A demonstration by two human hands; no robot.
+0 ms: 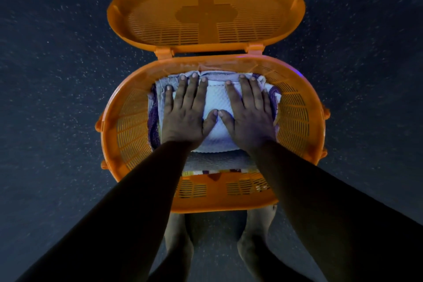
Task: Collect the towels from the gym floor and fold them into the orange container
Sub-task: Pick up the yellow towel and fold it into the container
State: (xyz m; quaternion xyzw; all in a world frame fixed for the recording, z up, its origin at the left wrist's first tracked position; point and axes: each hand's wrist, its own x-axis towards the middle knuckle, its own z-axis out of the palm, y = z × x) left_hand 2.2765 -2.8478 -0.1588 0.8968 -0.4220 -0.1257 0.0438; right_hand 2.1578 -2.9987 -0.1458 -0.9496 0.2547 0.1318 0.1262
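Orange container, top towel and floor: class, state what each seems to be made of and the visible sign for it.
Orange container: seemingly moulded plastic, glossy, with slotted walls and shiny highlights on the lid.
White towel: woven cloth, probably cotton, matte, with a ribbed texture.
Floor: dark speckled surface, perhaps rubber; uncertain.

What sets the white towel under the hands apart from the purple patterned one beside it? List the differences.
The white towel lies on top of the stack, under the left hand and right hand; the purple patterned towel sits lower, showing only at the sides. White is plain with a woven texture; purple is patterned. Both lie inside the orange container.
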